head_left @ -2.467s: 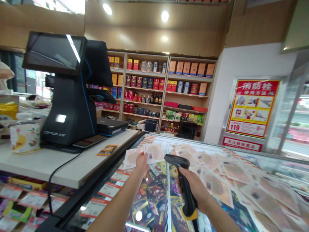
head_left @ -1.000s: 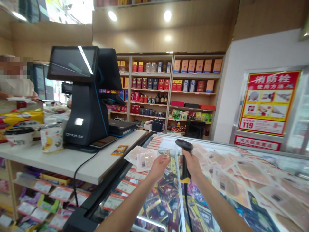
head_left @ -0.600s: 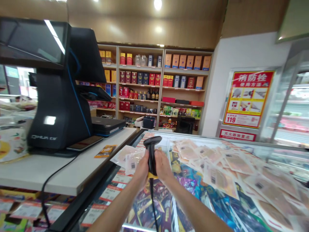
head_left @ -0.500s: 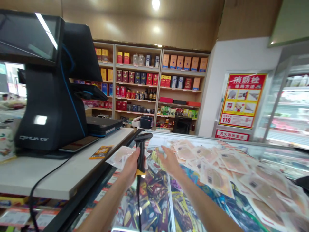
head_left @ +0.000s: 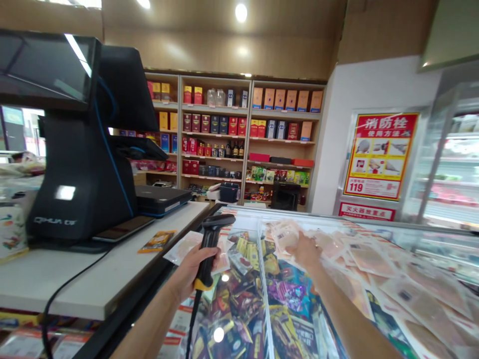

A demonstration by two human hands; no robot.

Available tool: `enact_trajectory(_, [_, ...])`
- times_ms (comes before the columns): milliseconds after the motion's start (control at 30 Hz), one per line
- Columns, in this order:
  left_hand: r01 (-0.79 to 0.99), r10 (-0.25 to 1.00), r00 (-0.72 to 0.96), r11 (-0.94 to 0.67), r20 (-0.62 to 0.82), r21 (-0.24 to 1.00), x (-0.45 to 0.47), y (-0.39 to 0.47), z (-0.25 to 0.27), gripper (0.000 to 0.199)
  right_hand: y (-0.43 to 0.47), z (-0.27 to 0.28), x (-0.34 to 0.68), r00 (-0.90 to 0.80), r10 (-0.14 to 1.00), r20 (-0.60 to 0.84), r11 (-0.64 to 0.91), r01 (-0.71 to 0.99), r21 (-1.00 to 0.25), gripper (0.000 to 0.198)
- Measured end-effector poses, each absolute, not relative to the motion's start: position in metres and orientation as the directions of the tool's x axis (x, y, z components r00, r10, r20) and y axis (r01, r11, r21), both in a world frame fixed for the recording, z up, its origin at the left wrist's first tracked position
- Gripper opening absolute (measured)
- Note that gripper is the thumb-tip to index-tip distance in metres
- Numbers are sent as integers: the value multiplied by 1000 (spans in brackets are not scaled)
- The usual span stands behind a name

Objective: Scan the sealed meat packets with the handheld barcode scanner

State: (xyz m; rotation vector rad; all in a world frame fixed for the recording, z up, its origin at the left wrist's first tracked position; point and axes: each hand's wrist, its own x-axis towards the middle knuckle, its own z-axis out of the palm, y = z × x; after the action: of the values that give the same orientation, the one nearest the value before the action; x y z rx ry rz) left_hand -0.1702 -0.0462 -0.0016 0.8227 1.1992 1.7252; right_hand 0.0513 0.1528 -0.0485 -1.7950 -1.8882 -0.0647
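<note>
The left hand (head_left: 192,271), at lower center-left of the frame, has its grip closed around the handle of a black handheld scanner (head_left: 207,259). The scanner is held nearly upright, head uppermost, with a yellow band at the handle's base. A black cable (head_left: 192,319) runs from this base to the lower edge of the frame.

The right hand (head_left: 307,251), right of center, reaches to the flat clear packets (head_left: 368,255). Its fingers contact a pale packet (head_left: 284,234) at the near-left end of the spread; whether this grip is closed on it cannot be determined. The packets overlap across the right half of the glass-topped surface (head_left: 250,219). Further pale packets (head_left: 184,246) lie behind the scanner, left of center, partly hidden by it. Colorful wrapped packs (head_left: 239,304) show through the glass at lower center.

At left, a white surface (head_left: 78,281) carries a black terminal (head_left: 71,164), a dark flat device (head_left: 123,229) and an orange packet (head_left: 157,241).
</note>
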Motion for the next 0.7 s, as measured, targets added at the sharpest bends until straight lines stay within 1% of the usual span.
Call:
enact_trajectory(33, [-283,924,-382,-153,35,947,-171,-47,0,17,155,-48,51,22,907,421,141,925,-353,54])
enact_trajectory(100, [-306,955,-295,-117,23,945,-173,-48,0,25,159,-46,55,5,898,439,221,858,-463,41])
enact_trajectory(167, [-327,963,-269,-103,12,940,-178,-47,-1,32,161,-44,61,2,894,449,294,753,-588,29])
enact_trajectory(267, [-378,975,-220,-89,4,922,-186,-45,-3,33,161,-43,72,87,860,503,354,609,-710,28])
enact_trajectory(367, [-417,990,-143,-63,3,907,-188,-42,-2,27,157,-44,81,167,836,523,374,524,-765,27])
enact_trajectory(500, [-322,997,-69,-47,26,946,-181,-44,1,18,152,-49,80,201,837,509,392,428,-814,24])
enact_trajectory(567, [-288,998,-66,-26,7,957,-177,-47,0,21,150,-52,74,209,849,486,393,366,-843,25])
enact_trajectory(633, [-287,995,-103,-19,-11,958,-175,-50,-3,27,149,-55,67,209,867,453,380,312,-871,27])
enact_trajectory(700, [-274,994,-107,-31,1,961,-174,-52,-7,30,148,-58,61,201,887,417,360,268,-894,30])
